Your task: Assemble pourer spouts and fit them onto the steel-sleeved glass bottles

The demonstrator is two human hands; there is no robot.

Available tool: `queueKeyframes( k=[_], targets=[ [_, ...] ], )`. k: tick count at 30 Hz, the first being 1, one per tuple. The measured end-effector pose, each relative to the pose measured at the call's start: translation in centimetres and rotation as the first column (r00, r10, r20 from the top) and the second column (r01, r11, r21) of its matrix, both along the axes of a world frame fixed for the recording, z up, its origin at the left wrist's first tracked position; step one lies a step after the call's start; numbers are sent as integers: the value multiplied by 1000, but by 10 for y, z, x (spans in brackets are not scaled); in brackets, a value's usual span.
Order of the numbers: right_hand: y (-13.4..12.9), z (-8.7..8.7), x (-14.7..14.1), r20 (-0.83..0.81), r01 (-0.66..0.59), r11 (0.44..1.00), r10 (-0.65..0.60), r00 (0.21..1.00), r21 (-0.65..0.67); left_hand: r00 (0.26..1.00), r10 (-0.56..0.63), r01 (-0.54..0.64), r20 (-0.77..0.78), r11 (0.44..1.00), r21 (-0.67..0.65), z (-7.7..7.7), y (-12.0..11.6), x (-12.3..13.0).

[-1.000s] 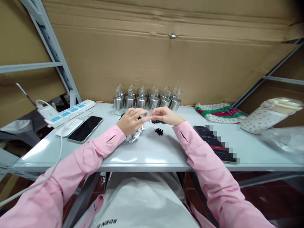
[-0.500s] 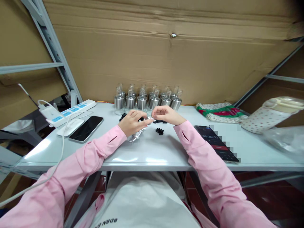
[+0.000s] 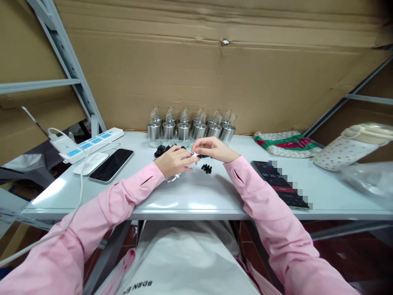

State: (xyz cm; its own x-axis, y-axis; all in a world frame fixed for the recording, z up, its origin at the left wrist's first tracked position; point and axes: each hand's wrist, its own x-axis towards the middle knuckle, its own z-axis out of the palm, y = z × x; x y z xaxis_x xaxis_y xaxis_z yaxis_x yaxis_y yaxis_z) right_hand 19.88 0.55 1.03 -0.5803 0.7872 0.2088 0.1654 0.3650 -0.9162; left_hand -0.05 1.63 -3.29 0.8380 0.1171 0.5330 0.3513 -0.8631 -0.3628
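Observation:
My left hand is over the table with its fingers pinched around a small silvery-white piece. My right hand meets it from the right, its thumb and index fingertips closed at the same piece. The exact kind of that piece is too small to tell. Partly hidden beneath my left hand lie loose silvery pieces. Behind that hand is a pile of black parts. A little cluster of short black parts lies below my right hand.
Two rows of glass-necked bottles with metal sleeves stand at the back. On the left are a phone, a white power strip and a cable. At right lie another phone, a patterned cloth pouch and a dotted tumbler.
My right hand has shifted slightly left, closer to my left hand. My left hand has turned a little, its fingers now lower and covering more of the loose silvery pieces.

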Motion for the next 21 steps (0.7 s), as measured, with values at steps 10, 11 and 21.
queueKeyframes(
  k=[10, 11, 21],
  targets=[
    [-1, -2, 0, 14, -9, 1000, 10, 1000, -18, 998, -63, 63, 5, 998, -8, -1, -2, 1],
    [0, -1, 0, 8, -2, 1000, 2, 1000, -16, 998, -58, 58, 7, 998, -1, -1, -2, 1],
    [27, -12, 42, 611, 158, 949, -298, 733, 273, 995, -82, 75, 64, 992, 102, 1, -2, 0]
  ],
)
